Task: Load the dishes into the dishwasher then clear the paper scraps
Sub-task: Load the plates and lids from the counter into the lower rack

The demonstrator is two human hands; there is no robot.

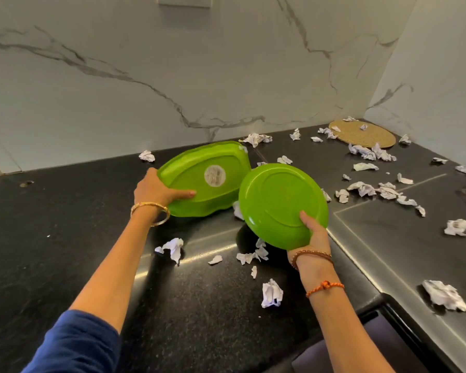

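Both arms reach forward, a little apart. The left arm has a blue sleeve (73, 343) pushed up and a gold bangle (150, 211) on the wrist. The left hand (156, 188) grips the edge of a green plate (205, 179), thumb lying flat across it. The right wrist wears a brown bracelet (312, 255) and an orange string (324, 286). The right hand (316, 235) holds a round plate (280, 203) from below, thumb pointing up.

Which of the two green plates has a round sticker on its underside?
The squarish green plastic plate in the left hand, nearer the wall, carries a white round sticker. The round green plate in the right hand has none.
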